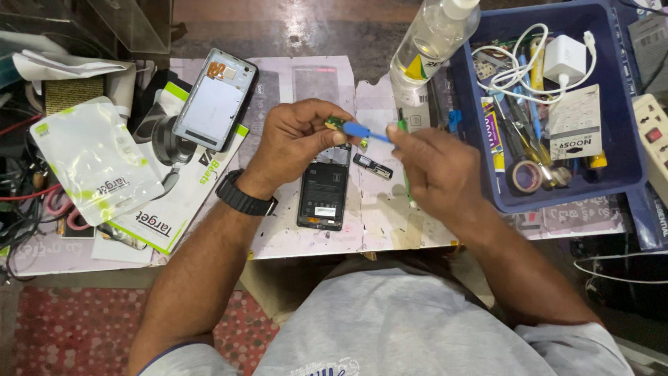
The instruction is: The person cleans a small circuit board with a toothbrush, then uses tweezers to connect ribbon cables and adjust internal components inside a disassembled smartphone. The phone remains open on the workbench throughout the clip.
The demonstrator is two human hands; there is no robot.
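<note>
My left hand [296, 143] pinches a small green circuit board [335, 124] above the table. My right hand [435, 170] holds a thin tool with a green shaft [406, 182] and a blue tip [358, 130] that touches the board. Under the hands lies an opened phone with its black battery [324, 195] showing. A small black part [372, 166] rests just right of that phone. A black watch [243, 198] sits on my left wrist.
A phone back frame [214, 99] lies on a printed box at upper left, beside a white pouch [94, 160]. A clear bottle [428, 45] leans at top centre. A blue tray [619, 139] holds tools, tape, a white charger [563, 59]. A power strip [654, 136] is at far right.
</note>
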